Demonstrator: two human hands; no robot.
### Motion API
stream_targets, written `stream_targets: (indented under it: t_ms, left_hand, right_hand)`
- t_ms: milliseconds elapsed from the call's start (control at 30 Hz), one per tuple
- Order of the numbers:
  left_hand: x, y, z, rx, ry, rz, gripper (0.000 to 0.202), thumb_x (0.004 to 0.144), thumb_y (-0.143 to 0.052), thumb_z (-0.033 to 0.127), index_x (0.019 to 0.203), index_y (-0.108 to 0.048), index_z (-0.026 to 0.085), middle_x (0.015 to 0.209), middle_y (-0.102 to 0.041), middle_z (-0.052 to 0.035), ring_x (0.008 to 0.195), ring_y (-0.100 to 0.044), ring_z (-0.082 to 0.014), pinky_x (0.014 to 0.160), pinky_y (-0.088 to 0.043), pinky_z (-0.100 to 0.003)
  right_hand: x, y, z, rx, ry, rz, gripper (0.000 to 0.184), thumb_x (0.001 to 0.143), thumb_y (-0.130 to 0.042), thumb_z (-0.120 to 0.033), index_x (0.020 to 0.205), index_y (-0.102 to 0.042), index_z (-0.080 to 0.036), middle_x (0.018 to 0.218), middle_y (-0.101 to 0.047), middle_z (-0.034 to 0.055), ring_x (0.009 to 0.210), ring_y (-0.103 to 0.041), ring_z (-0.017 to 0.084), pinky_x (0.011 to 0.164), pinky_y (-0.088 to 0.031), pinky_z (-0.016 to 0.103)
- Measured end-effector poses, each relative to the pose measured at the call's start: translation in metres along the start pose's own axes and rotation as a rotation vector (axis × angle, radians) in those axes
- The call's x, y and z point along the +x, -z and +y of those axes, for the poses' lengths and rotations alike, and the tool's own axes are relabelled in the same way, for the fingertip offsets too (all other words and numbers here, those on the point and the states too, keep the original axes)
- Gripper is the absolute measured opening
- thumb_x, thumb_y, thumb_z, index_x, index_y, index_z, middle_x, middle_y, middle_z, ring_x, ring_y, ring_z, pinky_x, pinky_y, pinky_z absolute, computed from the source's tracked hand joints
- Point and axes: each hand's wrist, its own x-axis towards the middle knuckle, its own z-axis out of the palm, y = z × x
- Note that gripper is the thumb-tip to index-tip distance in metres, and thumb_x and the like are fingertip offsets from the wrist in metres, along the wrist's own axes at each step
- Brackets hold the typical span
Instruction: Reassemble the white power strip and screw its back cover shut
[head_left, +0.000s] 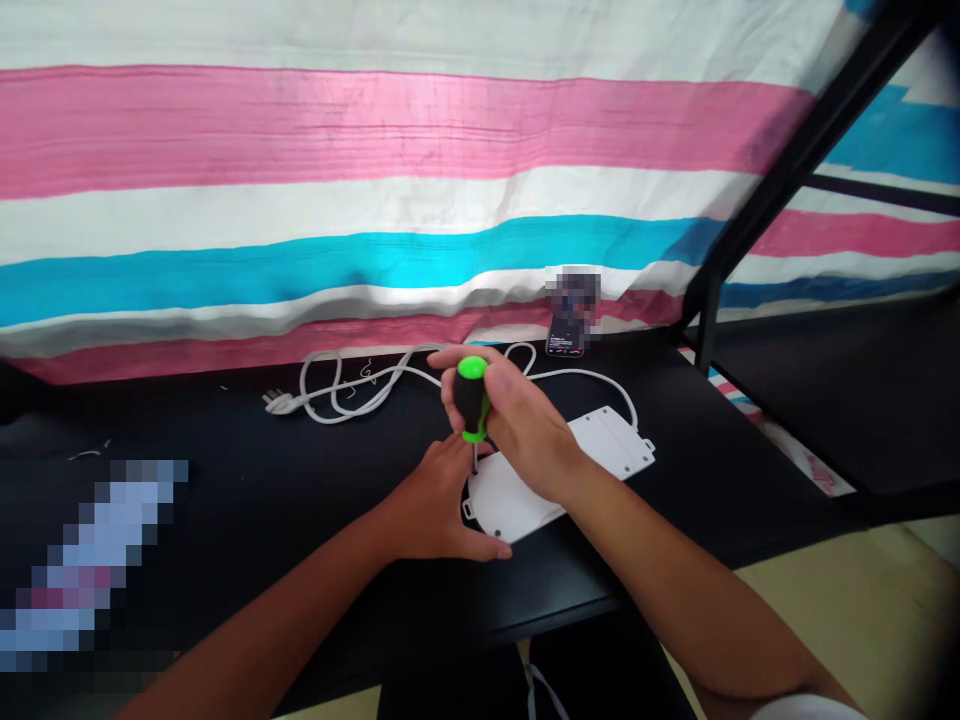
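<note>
A white power strip [534, 497] lies on the black table with its screw-holed flat side up. My left hand [442, 505] grips its left end, the thumb along the near edge and the fingers at the far edge. Above that end, my right hand [525, 420] is closed around a short screwdriver [472, 395] with a black and green handle. The screwdriver stands nearly upright, its metal shaft reaching down to a hole at the strip's far left corner. Part of the strip is hidden under my right hand and wrist.
A white cord [360, 400] lies looped behind my hands, ending in a plug [281, 402]. Against the striped sheet [375, 250] leans a phone [566, 335]. A blurred-out patch [97, 560] lies at left. A black frame bar [795, 165] rises on the right.
</note>
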Motion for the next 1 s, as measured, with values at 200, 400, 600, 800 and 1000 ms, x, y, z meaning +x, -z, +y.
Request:
stream_targets:
  t_ms: [200, 400, 600, 800, 1000]
  left_hand:
    - [0.0, 0.0006, 0.0003, -0.041, -0.064, 0.017, 0.119, 0.061, -0.089, 0.07, 0.156, -0.034, 0.023, 0.15, -0.049, -0.0179, 0.141, -0.042, -0.0448, 0.116, -0.038, -0.061]
    - [0.0011, 0.0023, 0.003, -0.005, 0.0, -0.021, 0.102, 0.059, -0.09, 0.067, 0.139, -0.051, 0.017, 0.136, -0.057, -0.018, 0.128, -0.053, -0.0431, 0.109, -0.044, -0.061]
    - [0.0005, 0.0023, 0.0031, -0.028, -0.012, -0.013, 0.108, 0.061, -0.088, 0.07, 0.146, -0.046, 0.02, 0.142, -0.054, -0.0181, 0.133, -0.05, -0.0432, 0.113, -0.041, -0.061]
    - [0.0007, 0.0032, 0.0041, -0.031, -0.005, -0.009, 0.105, 0.06, -0.089, 0.07, 0.144, -0.05, 0.02, 0.137, -0.057, -0.0177, 0.127, -0.054, -0.043, 0.108, -0.044, -0.061]
    - [0.0007, 0.002, 0.0024, -0.011, -0.002, -0.016, 0.105, 0.059, -0.089, 0.069, 0.141, -0.05, 0.017, 0.135, -0.057, -0.0186, 0.127, -0.053, -0.0428, 0.11, -0.043, -0.061]
  right_hand:
    - [-0.0026, -0.0049, 0.0052, 0.056, -0.009, 0.029, 0.049, 0.082, -0.085, -0.034, 0.1, -0.041, -0.027, 0.092, -0.064, -0.0032, 0.072, -0.061, 0.011, 0.068, -0.052, 0.027]
    - [-0.0026, 0.0002, -0.0005, -0.002, -0.017, -0.013, 0.03, 0.099, -0.062, -0.048, 0.117, -0.057, -0.024, 0.091, -0.055, -0.0012, 0.074, -0.052, 0.01, 0.065, -0.045, 0.024]
    - [-0.0002, -0.0007, -0.0002, -0.019, 0.038, 0.069, 0.039, 0.084, -0.082, -0.041, 0.098, -0.05, -0.024, 0.097, -0.065, 0.0004, 0.082, -0.062, 0.013, 0.07, -0.049, 0.027]
    - [-0.0044, 0.0014, -0.0003, -0.012, -0.025, 0.046, 0.037, 0.092, -0.072, -0.048, 0.113, -0.053, -0.025, 0.088, -0.058, -0.0021, 0.072, -0.052, 0.011, 0.063, -0.044, 0.026]
    - [-0.0004, 0.0007, -0.0017, -0.008, 0.032, 0.012, 0.03, 0.094, -0.07, -0.046, 0.102, -0.053, -0.023, 0.101, -0.063, 0.0028, 0.084, -0.062, 0.013, 0.074, -0.051, 0.029]
